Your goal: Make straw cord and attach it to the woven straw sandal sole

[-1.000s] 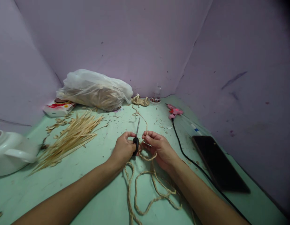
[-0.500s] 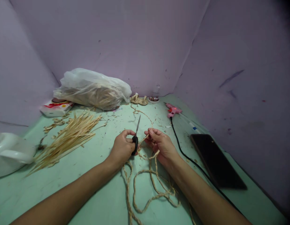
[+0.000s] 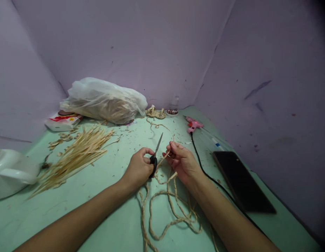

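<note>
My left hand (image 3: 140, 163) is closed round the black handles of a pair of scissors (image 3: 158, 144), whose blades look closed and point up and away. To the right of the blades, my right hand (image 3: 181, 160) pinches a thin tan braided cord (image 3: 164, 158) between thumb and fingers. That cord stretches between the two hands. Its thinner end trails off toward the back of the table. More of the braided cord lies in loose loops on the green tabletop below and between my forearms.
Left lie a bundle of dry straw strips (image 3: 75, 157) and a white jug (image 3: 14, 173). Behind stand a filled plastic bag (image 3: 104, 99), a tissue pack (image 3: 63, 121), a woven piece (image 3: 155, 112) and a bowl of beads (image 3: 172, 112). Right: a pink glue gun (image 3: 194, 125), its black cable and a dark tablet (image 3: 242, 180).
The scissors and my left hand have shifted slightly right, with the blades tilting further right. My right hand has moved a little to the right, still pinching the cord.
</note>
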The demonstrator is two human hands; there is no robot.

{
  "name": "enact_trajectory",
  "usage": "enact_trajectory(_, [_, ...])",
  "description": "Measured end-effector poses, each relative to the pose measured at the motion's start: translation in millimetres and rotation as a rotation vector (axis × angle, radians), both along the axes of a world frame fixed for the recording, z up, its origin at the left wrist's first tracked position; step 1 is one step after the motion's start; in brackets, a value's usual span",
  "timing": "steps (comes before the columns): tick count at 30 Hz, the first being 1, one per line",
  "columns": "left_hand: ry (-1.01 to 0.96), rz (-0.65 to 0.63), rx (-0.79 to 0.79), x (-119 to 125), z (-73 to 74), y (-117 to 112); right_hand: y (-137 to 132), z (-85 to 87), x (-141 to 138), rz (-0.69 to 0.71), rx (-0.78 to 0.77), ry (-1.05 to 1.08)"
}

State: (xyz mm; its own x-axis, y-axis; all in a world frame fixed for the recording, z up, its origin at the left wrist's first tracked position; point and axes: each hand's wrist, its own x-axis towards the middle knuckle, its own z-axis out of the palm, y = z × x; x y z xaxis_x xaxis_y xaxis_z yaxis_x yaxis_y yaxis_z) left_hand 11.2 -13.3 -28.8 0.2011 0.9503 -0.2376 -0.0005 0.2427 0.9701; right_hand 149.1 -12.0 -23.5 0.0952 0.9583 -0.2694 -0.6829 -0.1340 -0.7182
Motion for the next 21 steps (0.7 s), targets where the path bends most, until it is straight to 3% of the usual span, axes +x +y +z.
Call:
enact_trajectory(5, [0.094,0.003,-0.022,-3,-3.2,5,-1,5.2,1,0.0,0.083,-0.046])
enact_trajectory(13, [0.249,-0.021,-0.059,-5,4.3,6,1,11.5,8,-0.059,0.068,-0.025])
enact_trajectory(21, [0.346,-0.01,0.107,-20,-0.9,20,3,10.7,15,-0.05,0.119,-0.02])
